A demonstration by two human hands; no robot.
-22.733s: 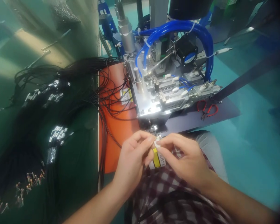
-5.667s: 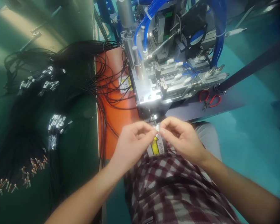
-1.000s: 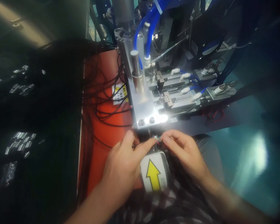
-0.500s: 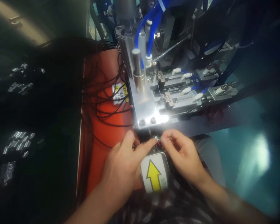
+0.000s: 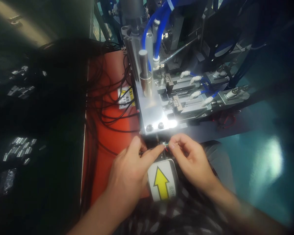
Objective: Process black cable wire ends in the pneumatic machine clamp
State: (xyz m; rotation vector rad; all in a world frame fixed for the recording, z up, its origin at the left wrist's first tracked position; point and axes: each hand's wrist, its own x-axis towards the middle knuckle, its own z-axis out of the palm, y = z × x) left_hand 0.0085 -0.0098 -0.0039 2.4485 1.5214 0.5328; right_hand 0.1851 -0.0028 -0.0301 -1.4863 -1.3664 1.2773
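Thin coloured wires (image 5: pixel 166 146), some red and green, show between my fingertips just below the front edge of the metal machine plate (image 5: pixel 154 117). My right hand (image 5: pixel 189 156) is closed in a pinch on the wire ends. From the left, my left hand (image 5: pixel 132 166) has its index fingertip against the wires and a dark cable; the fingers beneath are hidden. Under the hands lies a white label with a yellow arrow (image 5: pixel 161 182).
Black cables (image 5: pixel 112 122) run over the red surface (image 5: pixel 110 137) beside a warning label (image 5: pixel 126 98). The machine carries blue air hoses (image 5: pixel 160 36) and cylinders (image 5: pixel 191 107). Small shiny metal parts (image 5: pixel 21 148) lie at the far left.
My right hand has shifted very slightly up and left at the wires. My left hand stays in place.
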